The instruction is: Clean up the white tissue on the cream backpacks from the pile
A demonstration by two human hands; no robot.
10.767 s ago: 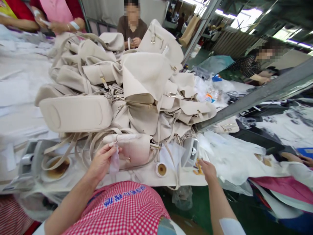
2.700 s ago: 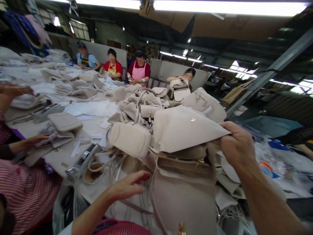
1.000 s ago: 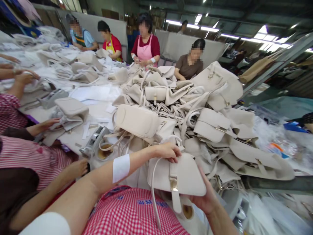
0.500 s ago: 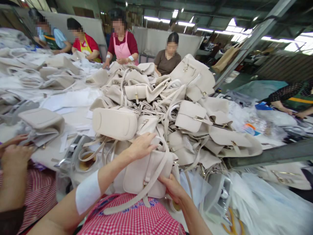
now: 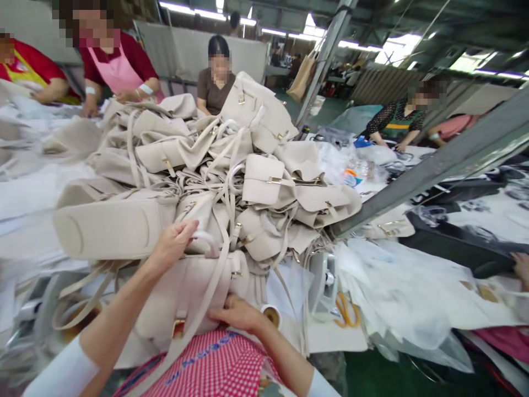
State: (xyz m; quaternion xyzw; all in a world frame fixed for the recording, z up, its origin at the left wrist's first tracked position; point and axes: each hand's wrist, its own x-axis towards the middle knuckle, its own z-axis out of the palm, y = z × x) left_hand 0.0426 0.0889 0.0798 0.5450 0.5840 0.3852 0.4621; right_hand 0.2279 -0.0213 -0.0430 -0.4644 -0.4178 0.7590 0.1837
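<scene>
Stretching crosswise, the beige handbag (image 5: pixel 165 292) has the right hand (image 5: pixel 242 315) pinching its right side; the left hand (image 5: pixel 176 241) curls at its top handle (image 5: pixel 209 240), grip unclear.

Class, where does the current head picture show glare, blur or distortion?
Head view: windows and ceiling lights glare white; head view: papers at the left edge look blurred; head view: the right-hand post slants, perhaps from lens distortion or camera tilt.

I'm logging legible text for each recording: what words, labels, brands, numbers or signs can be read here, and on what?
No word, brand or number can be read.
Blue lettering on the checked apron: too blurred to read.
Nearest beige bag: no readable marking shows.
Farther things: too small or blurred.
</scene>
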